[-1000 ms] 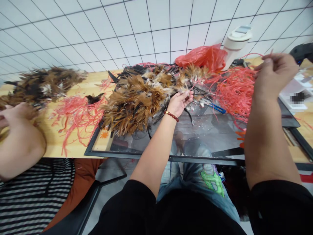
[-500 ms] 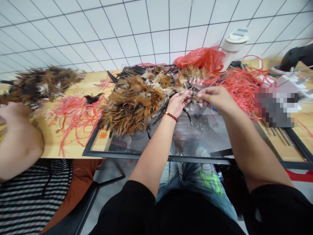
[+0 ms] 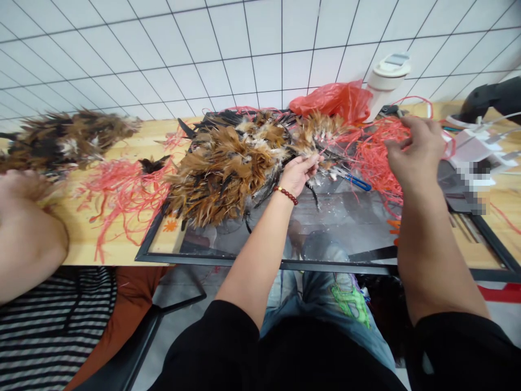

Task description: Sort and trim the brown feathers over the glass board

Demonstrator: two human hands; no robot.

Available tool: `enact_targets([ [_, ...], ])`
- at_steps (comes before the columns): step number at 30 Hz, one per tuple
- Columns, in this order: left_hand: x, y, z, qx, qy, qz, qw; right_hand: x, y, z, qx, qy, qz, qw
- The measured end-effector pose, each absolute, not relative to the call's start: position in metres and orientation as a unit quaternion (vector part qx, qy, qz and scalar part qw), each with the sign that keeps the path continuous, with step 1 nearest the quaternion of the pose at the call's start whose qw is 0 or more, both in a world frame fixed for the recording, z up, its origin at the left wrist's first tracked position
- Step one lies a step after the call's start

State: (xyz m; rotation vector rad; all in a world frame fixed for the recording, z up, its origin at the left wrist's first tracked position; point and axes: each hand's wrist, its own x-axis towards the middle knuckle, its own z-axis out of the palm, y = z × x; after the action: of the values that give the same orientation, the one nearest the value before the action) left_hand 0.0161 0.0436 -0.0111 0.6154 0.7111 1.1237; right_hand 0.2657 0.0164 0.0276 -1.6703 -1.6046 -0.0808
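My left hand (image 3: 300,172), with a beaded bracelet at the wrist, is closed in a pinch at the right edge of a brown feather pile (image 3: 228,168). What its fingertips hold is too small to make out among the feathers there. My right hand (image 3: 419,149) is raised over a tangle of red plastic strings (image 3: 376,149), fingers apart, nothing visible in them. A smaller tan feather bunch (image 3: 319,130) lies beyond my left hand. Between my hands, a blue-handled tool (image 3: 358,182), like small thread snips, rests on the black-framed glass panel (image 3: 260,263).
A red plastic bag (image 3: 334,102) and a white tumbler (image 3: 386,81) stand near the tiled wall. White chargers with cables (image 3: 474,144) sit at right. At left, a co-worker's arm (image 3: 30,233) is beside another feather pile (image 3: 69,136) and more red strings (image 3: 122,187).
My right hand has moved away from my left, rightward over the red strings, and its fingers have spread. The blue-handled tool is now uncovered. My left hand stays almost in place.
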Motion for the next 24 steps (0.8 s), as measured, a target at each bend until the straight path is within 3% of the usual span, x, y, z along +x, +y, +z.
enact_targets([
  [2, 0.017, 0.044, -0.012, 0.306, 0.327, 0.5, 0.741, 0.237, 0.017, 0.028, -0.563, -0.704, -0.038, 0.431],
  [7, 0.02, 0.044, -0.016, 0.356, 0.323, 0.487, 0.729, 0.195, 0.02, 0.019, -0.479, -0.815, 0.007, 0.327],
  [13, 0.02, 0.044, -0.017, 0.37, 0.331, 0.491, 0.716, 0.233, 0.023, 0.026, -0.636, -0.682, -0.074, 0.354],
  [19, 0.02, 0.043, -0.011, 0.36, 0.355, 0.489, 0.711, 0.255, 0.017, 0.037, -0.798, -0.536, -0.116, 0.25],
  [24, 0.019, 0.043, -0.009, 0.346, 0.359, 0.495, 0.712, 0.225, 0.014, 0.034, -0.797, -0.595, 0.033, 0.094],
])
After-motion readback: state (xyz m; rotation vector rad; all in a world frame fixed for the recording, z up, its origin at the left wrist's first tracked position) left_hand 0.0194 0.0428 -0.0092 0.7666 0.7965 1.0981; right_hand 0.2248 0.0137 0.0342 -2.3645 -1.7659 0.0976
